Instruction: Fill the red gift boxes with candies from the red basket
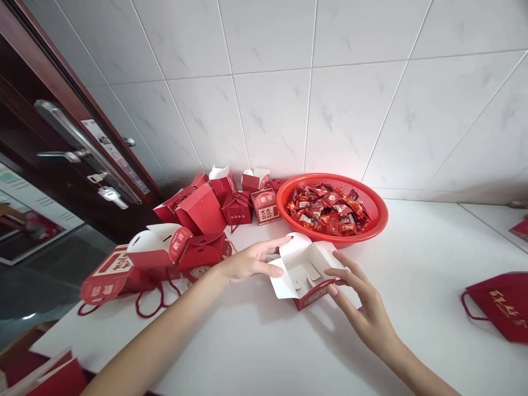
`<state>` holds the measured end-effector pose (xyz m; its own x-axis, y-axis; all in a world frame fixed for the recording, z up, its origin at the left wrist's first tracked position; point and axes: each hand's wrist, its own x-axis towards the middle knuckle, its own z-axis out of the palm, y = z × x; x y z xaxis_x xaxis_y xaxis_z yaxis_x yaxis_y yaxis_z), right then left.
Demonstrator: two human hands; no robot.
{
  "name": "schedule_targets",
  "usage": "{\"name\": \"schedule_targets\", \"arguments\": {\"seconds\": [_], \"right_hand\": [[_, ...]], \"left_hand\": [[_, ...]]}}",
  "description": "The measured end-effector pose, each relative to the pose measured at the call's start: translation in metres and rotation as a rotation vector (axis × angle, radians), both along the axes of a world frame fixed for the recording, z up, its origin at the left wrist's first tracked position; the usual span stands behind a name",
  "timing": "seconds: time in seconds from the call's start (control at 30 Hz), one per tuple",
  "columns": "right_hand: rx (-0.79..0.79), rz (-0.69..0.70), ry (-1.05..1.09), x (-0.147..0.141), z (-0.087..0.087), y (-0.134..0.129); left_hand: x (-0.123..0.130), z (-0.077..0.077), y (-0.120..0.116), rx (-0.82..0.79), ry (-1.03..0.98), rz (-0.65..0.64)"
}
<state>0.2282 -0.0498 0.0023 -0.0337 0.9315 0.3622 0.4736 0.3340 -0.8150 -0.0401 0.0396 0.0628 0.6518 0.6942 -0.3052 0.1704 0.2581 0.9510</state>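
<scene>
A small red cardboard candy box (311, 269) stands on the white table with its top flaps spread, showing the white inside and some cut tabs at the bottom. My left hand (256, 261) holds it from the left, thumb on the left flap and a finger near the back flap. On the other side, my right hand (361, 297) has its fingers on the right flap and its thumb at the front corner. Just behind the box is a red plastic basket (375, 212), filled with wrapped candies (325, 212) in red wrappers.
Several red boxes (202, 212), some with open tops, crowd the back left of the white table (239, 346). Another red box (501, 305) with a cord handle lies at the right edge. A tiled wall (264, 121) rises behind; a dark door (53, 143) is at left.
</scene>
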Motion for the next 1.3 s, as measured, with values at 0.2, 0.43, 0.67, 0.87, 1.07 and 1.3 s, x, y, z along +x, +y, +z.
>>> {"name": "schedule_targets", "arguments": {"seconds": [0.2,0.43,0.67,0.87,1.07,1.3], "right_hand": [[-0.116,0.036,0.129,0.003,0.011,0.006],[-0.083,0.019,0.164,0.003,0.008,0.007],[-0.164,0.040,0.154,0.007,0.017,0.011],[-0.034,0.152,-0.120,0.019,0.010,0.008],[0.183,0.164,-0.349,0.028,0.011,0.007],[0.365,-0.034,-0.301,0.053,0.082,0.063]], "left_hand": [[0.004,-0.011,0.000,0.012,-0.105,0.059],[0.010,-0.012,0.002,0.282,0.042,0.062],[0.025,0.011,-0.024,0.994,0.433,0.138],[0.038,0.027,-0.021,0.781,0.641,-0.025],[0.028,0.032,-0.018,0.643,0.689,-0.151],[0.033,0.063,-0.007,0.720,0.519,-0.208]]}}
